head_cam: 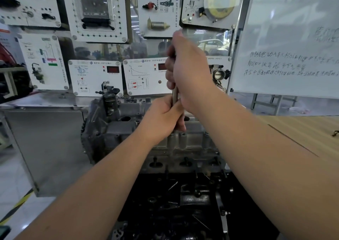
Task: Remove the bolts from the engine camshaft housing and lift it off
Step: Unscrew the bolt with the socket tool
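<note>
Across the back, from nine to two o'clock, stands a wall of white training panels (95, 10) carrying mounted car parts and small diagrams, and at three o'clock a whiteboard with handwritten lines (286, 56) leans beside it. At the centre sits the grey cast-metal engine (113, 129), with its camshaft housing (128, 109), the ribbed aluminium casting on top, in place on the block just left of my hands; the dark, oily lower part of the engine (183, 203) spreads toward six o'clock. A light wooden table (302, 133) shows at four o'clock, and a flat grey metal cabinet side (45, 148) at eight o'clock. My right hand (187, 71) is raised toward twelve o'clock, fingers wrapped round the upper part of a slim, upright, silver metal tool shaft (175, 95). My left hand (163, 118) sits right below it, fingers and thumb curled about the lower part of the same shaft, just above the housing's near edge. The shaft's tip is hidden behind my left hand, so I cannot tell which bolt it meets. Several short bolt bosses (183, 136) stand along the housing rim below my left hand.
</note>
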Motion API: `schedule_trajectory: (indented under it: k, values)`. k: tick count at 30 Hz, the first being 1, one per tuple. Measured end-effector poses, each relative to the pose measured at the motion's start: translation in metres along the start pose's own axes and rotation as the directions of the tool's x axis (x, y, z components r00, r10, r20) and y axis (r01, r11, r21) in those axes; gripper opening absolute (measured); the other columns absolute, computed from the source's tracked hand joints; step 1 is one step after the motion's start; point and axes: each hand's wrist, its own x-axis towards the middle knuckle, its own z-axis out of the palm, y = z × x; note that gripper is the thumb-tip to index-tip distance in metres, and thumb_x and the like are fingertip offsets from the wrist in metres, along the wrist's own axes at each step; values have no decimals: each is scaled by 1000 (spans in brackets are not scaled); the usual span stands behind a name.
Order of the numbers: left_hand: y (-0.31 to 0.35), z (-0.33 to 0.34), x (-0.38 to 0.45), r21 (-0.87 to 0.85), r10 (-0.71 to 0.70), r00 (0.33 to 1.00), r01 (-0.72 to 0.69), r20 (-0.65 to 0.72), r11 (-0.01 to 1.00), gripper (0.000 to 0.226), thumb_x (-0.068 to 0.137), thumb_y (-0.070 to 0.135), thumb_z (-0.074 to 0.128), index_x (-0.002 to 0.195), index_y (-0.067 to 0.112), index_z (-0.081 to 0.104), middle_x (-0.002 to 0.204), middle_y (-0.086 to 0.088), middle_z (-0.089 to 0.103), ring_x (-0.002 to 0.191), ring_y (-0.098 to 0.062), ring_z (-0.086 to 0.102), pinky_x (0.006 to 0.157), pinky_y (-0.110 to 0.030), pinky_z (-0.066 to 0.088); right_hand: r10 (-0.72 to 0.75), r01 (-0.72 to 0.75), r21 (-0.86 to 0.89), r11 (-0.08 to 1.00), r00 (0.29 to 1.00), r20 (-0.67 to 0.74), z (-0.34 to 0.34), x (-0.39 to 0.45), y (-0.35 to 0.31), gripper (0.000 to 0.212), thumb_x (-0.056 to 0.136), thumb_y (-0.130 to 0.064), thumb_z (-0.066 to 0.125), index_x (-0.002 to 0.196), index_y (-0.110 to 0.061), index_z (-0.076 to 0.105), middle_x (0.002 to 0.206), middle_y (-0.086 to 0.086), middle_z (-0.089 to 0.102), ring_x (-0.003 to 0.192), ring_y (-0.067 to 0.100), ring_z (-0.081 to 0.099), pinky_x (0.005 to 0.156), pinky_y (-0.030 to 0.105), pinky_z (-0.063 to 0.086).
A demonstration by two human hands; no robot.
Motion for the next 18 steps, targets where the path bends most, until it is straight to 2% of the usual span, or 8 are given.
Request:
schedule_trajectory:
  k: [2,4,6,8,10,13,16,18]
  values:
    - [5,-1,0,30,-37,997,35,61,999,36,104,31,52,76,10,59,60,-2,68,61,-18,72,60,-23,54,4,-1,70,998,999,-54,2,1,1,32,95,-21,42,67,-23,29,63,5,20,56,19,11,48,27,15]
    - [8,-8,0,149,-49,989,28,142,988,38,105,38,50,79,13,62,69,3,73,72,-13,73,73,-30,56,8,-4,119,993,999,-32,2,1,3,30,90,-16,40,64,-24,27,62,5,19,60,20,9,50,27,12]
    - [10,-18,-4,289,-57,981,2,183,957,40,102,51,43,83,24,66,83,13,75,86,0,68,84,-32,49,12,-24,151,988,996,85,1,3,3,34,91,-17,40,58,-23,33,52,-1,24,51,16,11,47,23,15]
    - [12,-25,-10,303,-57,980,-4,191,953,40,101,53,37,91,31,68,95,22,74,100,9,62,91,-24,41,39,-83,172,982,969,245,-1,6,2,39,97,-24,38,58,-23,36,48,-6,24,42,13,13,44,19,17]
    - [12,-25,-15,321,-37,986,-17,164,947,34,107,44,37,97,31,67,95,28,73,100,13,60,89,-19,39,72,-154,205,966,931,359,-3,9,1,43,101,-29,35,58,-23,37,47,-7,23,40,11,13,43,16,16]
    - [10,-21,-17,369,0,993,-44,116,928,27,108,35,43,95,31,67,90,28,74,92,8,64,85,-23,44,66,-159,228,961,928,367,-6,9,6,43,104,-39,37,66,-21,45,47,-7,29,40,11,18,41,19,19]
    - [9,-22,-14,366,4,995,-40,99,930,35,107,36,47,86,30,74,89,24,75,89,5,66,88,-27,48,-80,97,-52,994,962,262,-12,-1,24,40,103,-49,40,86,-15,54,56,-3,48,45,15,41,45,29,38]
    - [10,-21,-14,342,24,994,-57,102,938,34,106,33,49,83,29,73,85,22,75,86,2,68,84,-24,50,-241,305,-343,889,946,215,-20,-9,38,26,102,-38,50,92,-16,57,66,-1,57,55,16,55,54,31,50]
